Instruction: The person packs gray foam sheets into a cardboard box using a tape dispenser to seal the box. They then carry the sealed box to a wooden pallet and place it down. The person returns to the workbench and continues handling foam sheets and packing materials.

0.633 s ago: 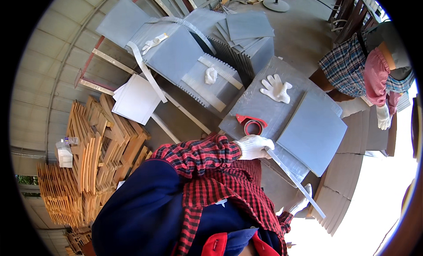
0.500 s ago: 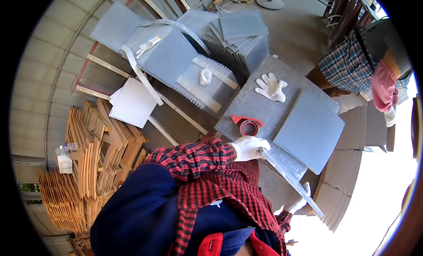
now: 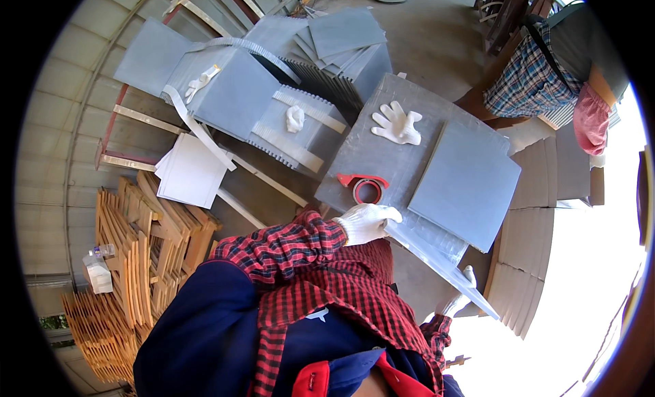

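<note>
In a white knit glove, my left hand (image 3: 368, 223) is closed on the near-left corner of a thin grey panel (image 3: 442, 266). The panel is tilted, seen nearly edge-on, along the near side of a grey-topped table (image 3: 361, 154). My right hand (image 3: 458, 296), also gloved, is at the panel's other end and grips it; part of its fingers is hidden behind the panel. On the table lie a flat stack of grey panels (image 3: 467, 185), a red tape dispenser (image 3: 366, 189) close to my left hand, and a loose white glove (image 3: 396, 124).
Stacked grey panels (image 3: 239, 90) stand at the far left, with another glove (image 3: 201, 83) on top. Wooden frames (image 3: 147, 243) are piled at the left. A person in plaid shorts (image 3: 525, 79) is at the far right, near stacked brown cardboard (image 3: 522, 260).
The whole view has shifted slightly, so the table and stacks appear further left and higher. Both hands keep hold of the panel. The other person's gloved hand no longer shows.
</note>
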`<control>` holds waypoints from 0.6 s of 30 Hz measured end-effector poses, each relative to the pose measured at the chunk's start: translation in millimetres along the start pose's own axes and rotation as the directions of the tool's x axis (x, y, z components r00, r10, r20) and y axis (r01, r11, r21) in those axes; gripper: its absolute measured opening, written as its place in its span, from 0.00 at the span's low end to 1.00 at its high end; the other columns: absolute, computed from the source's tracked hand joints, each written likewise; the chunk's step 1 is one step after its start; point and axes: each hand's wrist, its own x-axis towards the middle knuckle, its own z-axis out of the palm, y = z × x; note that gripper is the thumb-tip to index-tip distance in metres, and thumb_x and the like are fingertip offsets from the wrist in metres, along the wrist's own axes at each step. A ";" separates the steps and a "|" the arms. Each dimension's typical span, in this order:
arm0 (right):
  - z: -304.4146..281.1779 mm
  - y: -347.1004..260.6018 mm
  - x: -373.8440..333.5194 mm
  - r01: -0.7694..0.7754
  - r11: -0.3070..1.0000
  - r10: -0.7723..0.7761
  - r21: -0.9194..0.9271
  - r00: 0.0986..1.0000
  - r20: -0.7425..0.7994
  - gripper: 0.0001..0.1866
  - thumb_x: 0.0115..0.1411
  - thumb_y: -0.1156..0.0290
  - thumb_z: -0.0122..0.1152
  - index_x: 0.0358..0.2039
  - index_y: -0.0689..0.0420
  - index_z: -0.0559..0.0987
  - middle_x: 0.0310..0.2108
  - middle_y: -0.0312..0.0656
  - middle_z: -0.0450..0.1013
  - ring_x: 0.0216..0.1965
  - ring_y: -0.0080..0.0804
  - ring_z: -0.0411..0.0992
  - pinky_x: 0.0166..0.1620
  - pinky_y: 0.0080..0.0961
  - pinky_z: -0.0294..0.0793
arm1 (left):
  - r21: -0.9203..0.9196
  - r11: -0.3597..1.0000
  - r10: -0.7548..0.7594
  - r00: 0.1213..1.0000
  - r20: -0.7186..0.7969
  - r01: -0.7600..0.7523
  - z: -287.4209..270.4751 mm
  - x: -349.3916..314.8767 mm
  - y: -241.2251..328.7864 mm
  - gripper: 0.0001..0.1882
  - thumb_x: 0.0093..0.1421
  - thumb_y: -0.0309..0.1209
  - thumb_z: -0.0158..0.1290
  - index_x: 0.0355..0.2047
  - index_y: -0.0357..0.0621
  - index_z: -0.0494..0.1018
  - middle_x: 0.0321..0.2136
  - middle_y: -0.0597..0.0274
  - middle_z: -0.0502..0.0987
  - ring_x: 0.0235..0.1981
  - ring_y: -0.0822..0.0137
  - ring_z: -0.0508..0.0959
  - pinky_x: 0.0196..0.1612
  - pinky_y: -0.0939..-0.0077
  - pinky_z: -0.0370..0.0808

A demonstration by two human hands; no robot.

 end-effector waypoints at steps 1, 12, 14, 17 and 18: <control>1.3 -1.7 -1.0 0.016 1.000 -0.016 -0.001 1.000 -0.004 0.17 0.66 0.60 0.59 0.49 0.59 0.79 0.40 0.35 0.73 0.42 0.26 0.71 0.52 0.30 0.69 | -0.011 1.000 -0.003 1.000 -0.004 0.003 4.6 -2.2 -4.5 0.19 0.56 0.28 0.61 0.48 0.49 0.73 0.34 0.51 0.80 0.37 0.49 0.81 0.41 0.62 0.77; -2.0 0.9 4.7 -0.096 0.989 0.099 0.117 0.995 -0.020 0.18 0.65 0.61 0.61 0.50 0.58 0.79 0.42 0.38 0.75 0.43 0.30 0.73 0.53 0.32 0.71 | -0.103 0.990 -0.092 0.994 0.057 0.097 3.5 -3.0 1.4 0.18 0.59 0.29 0.60 0.50 0.47 0.72 0.44 0.52 0.80 0.46 0.51 0.80 0.49 0.64 0.76; -8.8 11.0 9.9 -0.093 0.985 0.091 0.145 0.996 0.015 0.18 0.65 0.61 0.60 0.50 0.57 0.78 0.43 0.38 0.75 0.44 0.30 0.73 0.54 0.32 0.71 | -0.135 0.982 -0.124 0.988 0.095 0.136 -0.1 -3.3 6.3 0.18 0.60 0.28 0.59 0.51 0.46 0.72 0.46 0.53 0.79 0.48 0.53 0.80 0.52 0.66 0.76; -16.9 17.1 16.4 -0.162 0.963 0.152 0.215 0.986 0.061 0.18 0.65 0.61 0.60 0.51 0.57 0.78 0.44 0.38 0.75 0.45 0.30 0.74 0.54 0.33 0.71 | -0.212 0.950 -0.192 0.965 0.176 0.227 1.7 -3.8 5.0 0.20 0.61 0.17 0.53 0.55 0.41 0.73 0.51 0.60 0.76 0.50 0.68 0.77 0.56 0.73 0.74; -14.7 18.2 15.2 -0.164 0.965 0.157 0.207 0.986 0.050 0.18 0.65 0.61 0.60 0.51 0.57 0.78 0.44 0.38 0.75 0.45 0.30 0.74 0.54 0.33 0.71 | -0.217 0.946 -0.203 0.962 0.184 0.241 0.8 -4.1 5.1 0.20 0.62 0.18 0.52 0.54 0.41 0.73 0.51 0.59 0.76 0.49 0.68 0.77 0.55 0.73 0.74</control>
